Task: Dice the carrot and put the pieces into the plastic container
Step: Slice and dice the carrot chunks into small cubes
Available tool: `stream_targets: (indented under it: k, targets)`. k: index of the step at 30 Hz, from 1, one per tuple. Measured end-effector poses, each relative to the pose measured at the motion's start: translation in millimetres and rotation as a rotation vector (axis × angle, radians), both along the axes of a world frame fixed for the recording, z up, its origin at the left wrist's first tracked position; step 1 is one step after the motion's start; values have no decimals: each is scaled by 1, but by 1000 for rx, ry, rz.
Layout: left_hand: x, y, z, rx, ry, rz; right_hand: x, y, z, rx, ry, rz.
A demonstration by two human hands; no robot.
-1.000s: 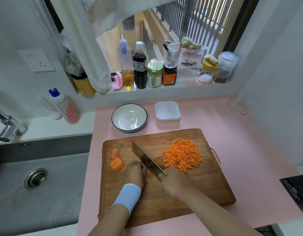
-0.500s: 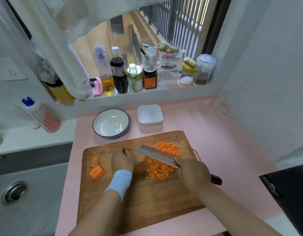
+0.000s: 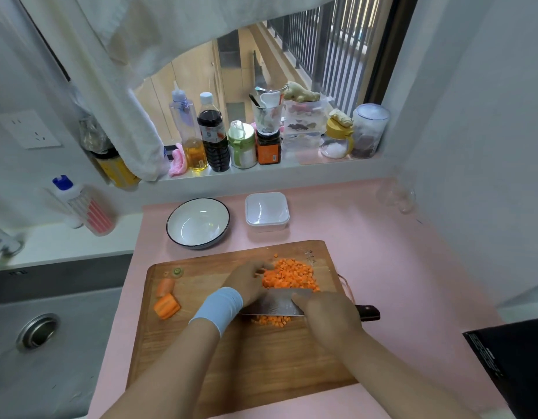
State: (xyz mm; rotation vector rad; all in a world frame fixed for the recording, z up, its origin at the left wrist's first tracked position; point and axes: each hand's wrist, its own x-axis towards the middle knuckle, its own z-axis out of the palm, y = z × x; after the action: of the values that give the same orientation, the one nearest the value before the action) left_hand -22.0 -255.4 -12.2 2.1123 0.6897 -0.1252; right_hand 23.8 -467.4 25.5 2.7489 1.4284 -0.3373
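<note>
A pile of diced carrot (image 3: pixel 292 275) lies on the wooden cutting board (image 3: pixel 237 358). My right hand (image 3: pixel 328 319) grips the cleaver (image 3: pixel 277 303) by its handle, with the blade tilted low against the near side of the pile. A few cubes (image 3: pixel 270 321) show under the blade's near edge. My left hand (image 3: pixel 246 281), with a pale blue wristband, curls its fingers against the left side of the pile. Two uncut carrot chunks (image 3: pixel 166 299) and a stem end (image 3: pixel 177 271) lie at the board's left. The white plastic container (image 3: pixel 267 210) stands behind the board.
A white bowl with a dark rim (image 3: pixel 198 222) stands left of the container on the pink mat (image 3: pixel 398 267). A steel sink (image 3: pixel 38 334) lies to the left. Bottles and jars (image 3: pixel 213 134) line the window sill. A dark object (image 3: pixel 515 358) is at the right edge.
The cleaver has swung from a diagonal cutting pose to lie low along the near side of the pile. My left hand has moved right from beside the blade onto the carrot pile.
</note>
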Motion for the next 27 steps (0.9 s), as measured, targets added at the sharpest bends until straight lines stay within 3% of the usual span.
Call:
stream_targets:
  k: [5, 7, 9, 11, 14, 20, 24, 27]
  targets:
    - [-38, 30, 17, 223, -390, 468, -2, 0, -1, 70, 95, -56]
    - [-55, 37, 15, 245, -422, 618, -9, 5, -2, 151, 207, -158]
    - [-69, 39, 4, 202, -343, 671, -19, 15, -2, 210, 450, -301]
    - [-80, 41, -11, 162, -240, 636, -31, 28, -3, 227, 652, -399]
    - [-94, 43, -31, 175, -106, 473, -47, 44, -5, 193, 763, -422]
    - [-102, 40, -41, 262, 33, 210, -51, 46, -11, 179, 773, -556]
    - [-105, 43, -41, 235, 6, 198, -34, 37, -12, 220, 673, -658]
    - [-114, 51, -37, 334, -19, 238, -34, 41, -7, 228, 650, -645]
